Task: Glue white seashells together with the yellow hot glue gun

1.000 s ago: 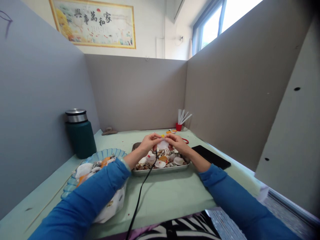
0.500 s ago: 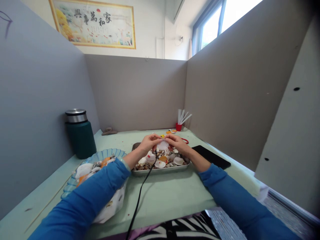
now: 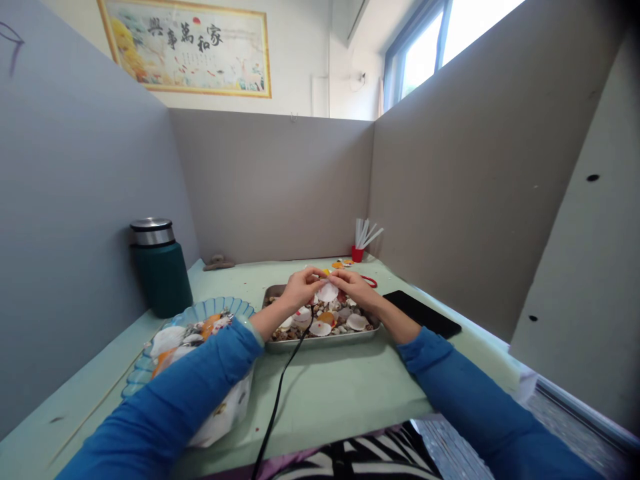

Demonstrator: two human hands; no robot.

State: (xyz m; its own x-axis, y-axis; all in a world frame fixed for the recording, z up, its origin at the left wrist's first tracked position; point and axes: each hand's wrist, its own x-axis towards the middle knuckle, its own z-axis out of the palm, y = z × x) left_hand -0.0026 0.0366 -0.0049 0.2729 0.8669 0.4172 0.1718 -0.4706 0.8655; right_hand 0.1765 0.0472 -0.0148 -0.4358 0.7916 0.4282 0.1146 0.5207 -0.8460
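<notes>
Working above the metal tray (image 3: 340,339), just below frame centre, your left hand (image 3: 301,288) and right hand (image 3: 354,287) both pinch a white scallop shell (image 3: 329,292); looks mid-step, shell not yet set down, remaining work unclear.

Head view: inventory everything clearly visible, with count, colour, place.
Table: 1, green, below
Tray: 1, silver, centre
Tray shells: many, mixed, in tray
Held shell: 1, white, over tray
Cord: 1, black, front to tray
Plate: 1, blue, left
Plate shells: several, mixed, on plate
Flask: 1, green, left
Cup: 1, red, back right
Sticks: several, white, in cup
Slab: 1, black, right
Picture: 1, gold-framed, upper left
Window: 1, pale, upper right
Partitions: 3, grey, round table
Left hand: 1, blue sleeve, over tray
Right hand: 1, blue sleeve, over tray
</notes>
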